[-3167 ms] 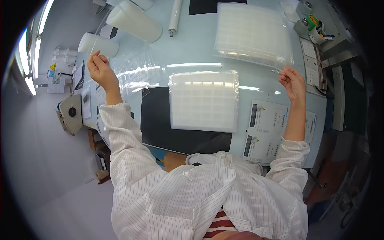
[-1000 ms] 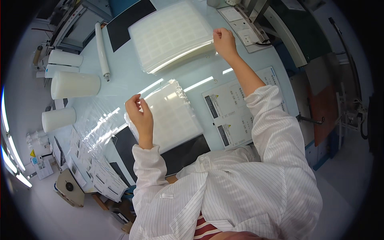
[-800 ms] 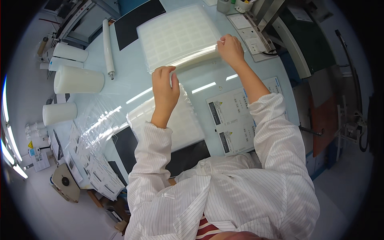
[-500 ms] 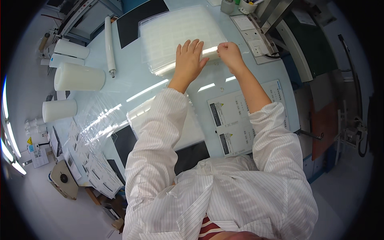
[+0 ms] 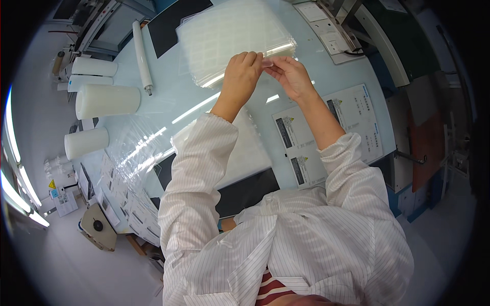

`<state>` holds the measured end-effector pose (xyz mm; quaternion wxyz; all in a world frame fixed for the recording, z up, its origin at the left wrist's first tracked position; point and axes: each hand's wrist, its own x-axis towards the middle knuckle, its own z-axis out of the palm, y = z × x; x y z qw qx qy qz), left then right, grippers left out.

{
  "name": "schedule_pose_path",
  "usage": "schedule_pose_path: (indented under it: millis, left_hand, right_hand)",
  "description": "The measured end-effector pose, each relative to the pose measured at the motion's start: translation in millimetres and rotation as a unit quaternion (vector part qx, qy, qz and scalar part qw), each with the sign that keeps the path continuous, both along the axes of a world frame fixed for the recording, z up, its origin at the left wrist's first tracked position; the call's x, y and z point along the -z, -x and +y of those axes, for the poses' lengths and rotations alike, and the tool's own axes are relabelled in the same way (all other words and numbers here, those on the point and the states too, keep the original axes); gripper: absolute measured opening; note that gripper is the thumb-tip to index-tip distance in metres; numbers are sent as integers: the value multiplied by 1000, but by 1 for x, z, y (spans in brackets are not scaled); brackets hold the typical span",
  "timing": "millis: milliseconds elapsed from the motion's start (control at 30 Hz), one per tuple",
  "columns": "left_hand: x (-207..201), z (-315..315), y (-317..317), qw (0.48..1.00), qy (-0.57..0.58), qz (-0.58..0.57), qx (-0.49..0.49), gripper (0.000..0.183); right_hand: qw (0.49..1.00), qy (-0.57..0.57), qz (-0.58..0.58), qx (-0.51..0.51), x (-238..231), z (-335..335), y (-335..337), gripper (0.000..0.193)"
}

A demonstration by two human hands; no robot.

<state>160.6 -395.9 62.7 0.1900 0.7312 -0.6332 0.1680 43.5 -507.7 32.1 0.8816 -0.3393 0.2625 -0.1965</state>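
Note:
Over the near edge of a stack of translucent plastic sheets (image 5: 235,38), my two hands meet. A small clear, pinkish strip (image 5: 267,62) spans the gap between their fingertips; whether it is tape or film I cannot tell. My left hand (image 5: 241,77) is closed, back upward, with its fingertips at the strip's left end. Thumb and forefinger of my right hand (image 5: 292,79) pinch the right end, the other fingers loosely curled below. Closer to my body lies a second pile of whitish sheets (image 5: 245,153), partly covered by my left sleeve.
Printed sheets with black labels (image 5: 332,132) lie at the right. Crumpled clear film (image 5: 135,145) and several white rolls (image 5: 108,101) are on the left, beside a long white roller (image 5: 142,56). A metal-framed device (image 5: 332,30) stands far right.
My left hand, spread flat on the sheets before, has closed and moved right. My right hand has turned from a fist to a pinch, and the strip now shows between them.

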Motion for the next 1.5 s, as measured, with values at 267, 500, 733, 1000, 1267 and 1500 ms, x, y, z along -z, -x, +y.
schedule_pose_path:
  millis: [267, 500, 733, 1000, 1267, 1500]
  left_hand:
    - [-16, -7, -9, 994, -105, -13, 34, 18]
    - [-25, -10, -20, 982, -170, -51, 67, 8]
    - [-18, -5, -14, 986, -141, -31, 81, 5]
    - [-35, 2, -6, 995, -37, 89, -6, 5]
    - [-134, 36, -95, 879, 402, 222, -128, 19]
    - [-176, 138, -183, 692, 590, 379, -174, 14]
  right_hand:
    - [996, -53, -58, 38, 5, 10, 2, 14]
    - [991, -101, -64, 58, 1, 18, -8, 16]
    - [989, -111, -64, 73, 2, 21, -5, 24]
    - [998, -24, 12, 48, -7, 24, -17, 15]
    - [993, 15, 103, 64, -15, 20, -10, 14]
    - [992, 27, 114, 51, -11, 1, 4, 16]
